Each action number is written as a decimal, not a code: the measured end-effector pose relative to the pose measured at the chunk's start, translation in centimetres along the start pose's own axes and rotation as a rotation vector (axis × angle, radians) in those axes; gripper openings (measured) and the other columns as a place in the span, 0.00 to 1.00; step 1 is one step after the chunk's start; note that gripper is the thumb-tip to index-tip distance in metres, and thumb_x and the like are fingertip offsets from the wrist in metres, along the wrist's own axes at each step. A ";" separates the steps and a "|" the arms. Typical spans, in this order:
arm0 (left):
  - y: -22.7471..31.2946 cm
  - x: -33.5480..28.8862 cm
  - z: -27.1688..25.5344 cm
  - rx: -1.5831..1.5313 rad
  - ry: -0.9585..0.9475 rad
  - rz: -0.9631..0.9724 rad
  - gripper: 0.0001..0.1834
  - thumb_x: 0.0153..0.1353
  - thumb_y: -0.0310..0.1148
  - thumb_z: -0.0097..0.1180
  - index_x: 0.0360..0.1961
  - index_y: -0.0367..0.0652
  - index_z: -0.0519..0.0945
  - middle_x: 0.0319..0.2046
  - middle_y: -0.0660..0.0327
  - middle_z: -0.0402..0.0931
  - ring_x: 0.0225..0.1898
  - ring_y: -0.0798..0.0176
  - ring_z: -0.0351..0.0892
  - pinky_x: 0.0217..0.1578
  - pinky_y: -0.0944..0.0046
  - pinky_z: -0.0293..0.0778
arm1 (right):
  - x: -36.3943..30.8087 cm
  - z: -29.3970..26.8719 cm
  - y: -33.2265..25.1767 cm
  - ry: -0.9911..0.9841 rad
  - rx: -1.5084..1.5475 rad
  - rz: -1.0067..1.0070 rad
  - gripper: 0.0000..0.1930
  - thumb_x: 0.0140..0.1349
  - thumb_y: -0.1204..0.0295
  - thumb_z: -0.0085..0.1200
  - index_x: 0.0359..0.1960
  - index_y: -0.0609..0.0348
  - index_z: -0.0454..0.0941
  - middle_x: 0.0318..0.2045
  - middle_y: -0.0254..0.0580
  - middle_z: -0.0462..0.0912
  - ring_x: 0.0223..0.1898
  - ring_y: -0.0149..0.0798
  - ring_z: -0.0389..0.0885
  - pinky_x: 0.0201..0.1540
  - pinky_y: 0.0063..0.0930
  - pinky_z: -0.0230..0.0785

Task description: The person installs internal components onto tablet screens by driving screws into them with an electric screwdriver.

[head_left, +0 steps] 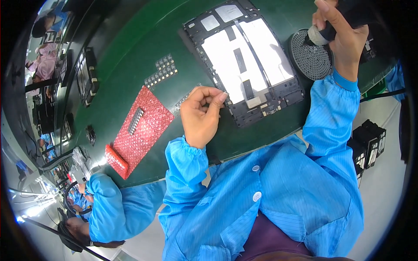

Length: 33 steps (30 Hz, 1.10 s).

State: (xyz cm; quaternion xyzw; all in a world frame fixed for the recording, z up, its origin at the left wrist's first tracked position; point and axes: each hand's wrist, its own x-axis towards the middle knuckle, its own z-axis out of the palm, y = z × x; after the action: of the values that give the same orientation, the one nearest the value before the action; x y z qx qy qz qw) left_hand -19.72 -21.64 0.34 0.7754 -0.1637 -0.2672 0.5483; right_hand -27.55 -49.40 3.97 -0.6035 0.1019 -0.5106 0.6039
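An opened tablet [240, 63] lies on the green table, its inside with white battery panels and dark strips facing up. My left hand [200, 114] is at its lower left edge, thumb and forefinger pinched together; what they hold, if anything, is hidden. My right hand [346, 43] is raised at the upper right, closed around a dark-bodied tool [319, 36] with a pale grey nose. The tool's tip is over a round grey tray [311, 61] full of small holes, beside the tablet. Whether the tip touches the tray I cannot tell.
Left of my left hand lie red bubble wrap [143, 130] with a strip of small parts [136, 121] on it, and more small-part strips [161, 71]. Cable ties or wires [90, 135] lie farther left. A co-worker's blue sleeve [115, 209] reaches in at lower left. Dark stacked units [368, 143] stand at right.
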 end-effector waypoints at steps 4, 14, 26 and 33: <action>-0.7 -0.2 0.2 0.062 0.048 0.085 0.06 0.55 0.27 0.61 0.32 0.38 0.77 0.26 0.67 0.75 0.26 0.76 0.73 0.21 0.77 0.69 | 0.0 0.5 -0.2 -0.012 -0.011 -0.028 0.16 0.48 0.83 0.59 0.39 0.66 0.70 0.15 0.37 0.73 0.11 0.29 0.71 0.14 0.19 0.63; -1.2 -2.7 -0.4 0.651 0.014 0.675 0.20 0.46 0.27 0.66 0.43 0.36 0.79 0.26 0.55 0.74 0.25 0.57 0.75 0.25 0.64 0.71 | -0.8 -0.3 -0.5 -0.227 0.122 -0.106 0.15 0.55 0.79 0.51 0.46 0.67 0.70 0.22 0.39 0.71 0.19 0.35 0.71 0.27 0.34 0.65; -0.6 -1.1 0.0 0.789 -0.016 0.856 0.19 0.48 0.36 0.65 0.41 0.40 0.80 0.16 0.63 0.67 0.15 0.60 0.70 0.15 0.60 0.64 | -5.5 10.7 -2.6 -0.528 0.268 0.054 0.23 0.49 0.83 0.59 0.47 0.64 0.64 0.19 0.41 0.75 0.17 0.31 0.74 0.21 0.22 0.68; -1.0 -1.3 -0.1 0.769 0.023 0.833 0.18 0.50 0.37 0.63 0.41 0.38 0.79 0.15 0.63 0.67 0.15 0.62 0.71 0.15 0.61 0.66 | -6.0 12.2 -1.5 -0.628 0.157 -0.004 0.21 0.50 0.80 0.63 0.44 0.64 0.68 0.19 0.39 0.76 0.17 0.28 0.75 0.20 0.17 0.68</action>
State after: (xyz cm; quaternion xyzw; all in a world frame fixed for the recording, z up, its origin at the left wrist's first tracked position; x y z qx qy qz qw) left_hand -20.77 -20.52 -0.28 0.7920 -0.5354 0.0588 0.2875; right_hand -21.99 -37.00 5.30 -0.6835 -0.1302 -0.3068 0.6494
